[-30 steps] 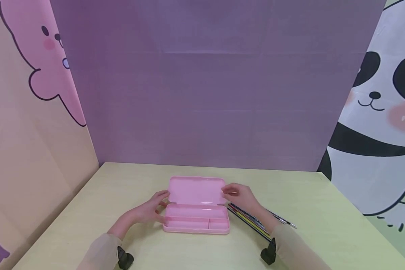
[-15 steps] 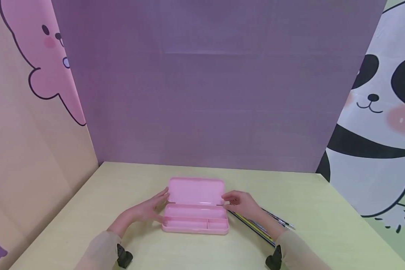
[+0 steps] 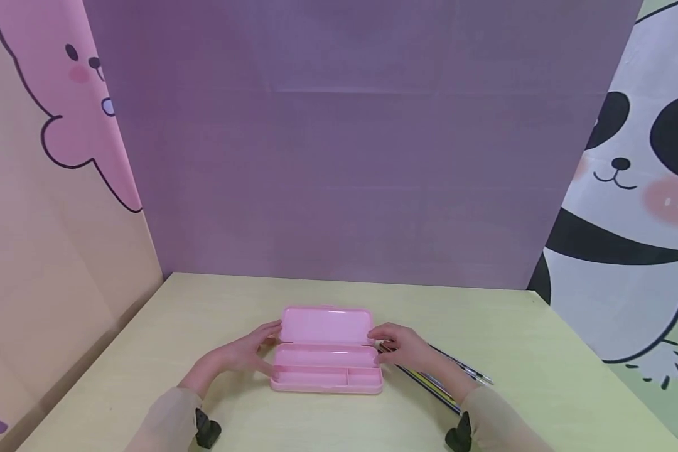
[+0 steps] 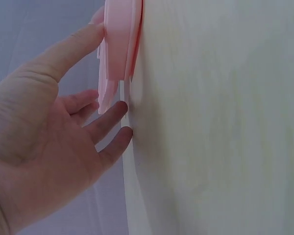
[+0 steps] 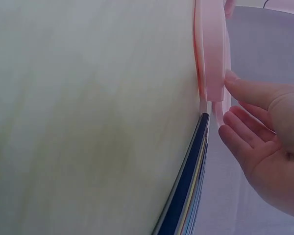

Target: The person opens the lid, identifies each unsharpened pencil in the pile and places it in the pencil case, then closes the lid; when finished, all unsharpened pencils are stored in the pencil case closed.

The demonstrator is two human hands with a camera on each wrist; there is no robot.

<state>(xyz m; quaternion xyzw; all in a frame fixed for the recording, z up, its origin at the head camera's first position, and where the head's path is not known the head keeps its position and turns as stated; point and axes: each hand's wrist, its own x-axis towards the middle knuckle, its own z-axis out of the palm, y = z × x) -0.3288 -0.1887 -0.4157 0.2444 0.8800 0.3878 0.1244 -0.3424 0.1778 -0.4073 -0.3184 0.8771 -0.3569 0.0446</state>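
A pink pencil case (image 3: 311, 376) lies unfolded on the table, its lid (image 3: 326, 325) at the far side and its divided base toward me. My left hand (image 3: 242, 353) is at the left end, thumb touching the base and fingers spread near the lid's edge. At the right end is my right hand (image 3: 403, 346), its thumb against the base and its fingers beside the lid. In the right wrist view, that thumb (image 5: 250, 91) meets the case's side while the fingers are loosely bent. Several pencils (image 3: 437, 389) lie partly under the right forearm.
The pale wooden table (image 3: 231, 301) ends at a purple backdrop (image 3: 344, 157). More slender pencils (image 3: 474, 371) stick out to the right of the right forearm. Dark wrist cameras (image 3: 208, 430) sit under both sleeves.
The lid now looks shorter, its far edge lower in view, so its angle has changed. My right hand has shifted down along the case's right end. The left hand has barely moved.
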